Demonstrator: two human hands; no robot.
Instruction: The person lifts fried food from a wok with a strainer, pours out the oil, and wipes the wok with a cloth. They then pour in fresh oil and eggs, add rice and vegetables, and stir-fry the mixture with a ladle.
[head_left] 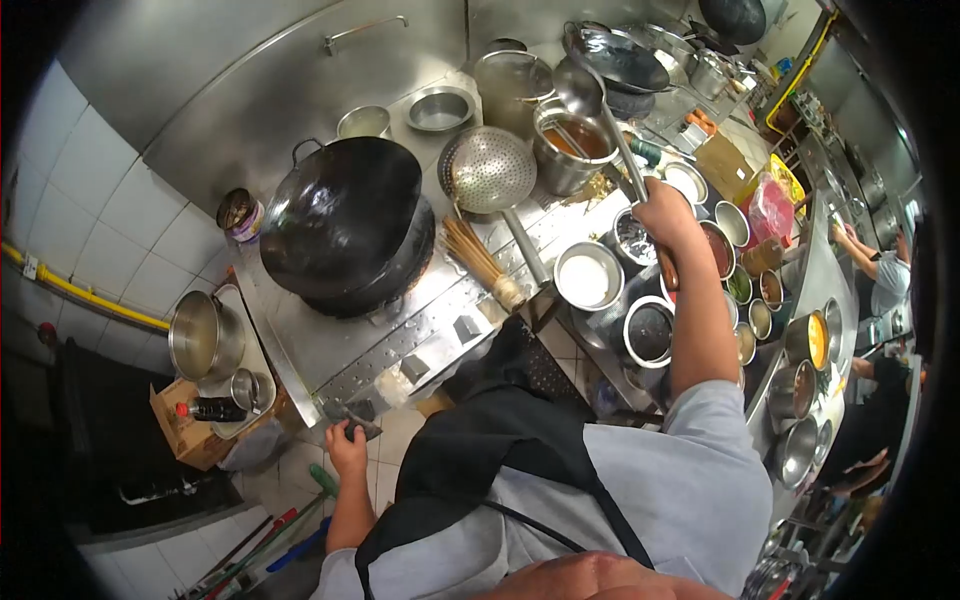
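Observation:
My right hand (665, 215) is closed round the long handle of a ladle (578, 90). The ladle's bowl hangs beside a metal pot of reddish-brown liquid (575, 150), and its wooden handle end sticks out below my fist. At the stove's front edge, my left hand (347, 452) is closed on a dark grey rag (352, 418). A black wok (340, 215) sits tilted on the burner, its inside turned towards the back wall. Right of it lie a perforated strainer (488, 168) and a bamboo wok brush (482, 262).
Several seasoning bowls, one with white contents (587, 278), crowd my right side. A second wok (615, 60) stands at the back. On the left are a steel pot (205, 338) and a dark bottle with a red cap (215, 409). Another person (885, 275) works far right.

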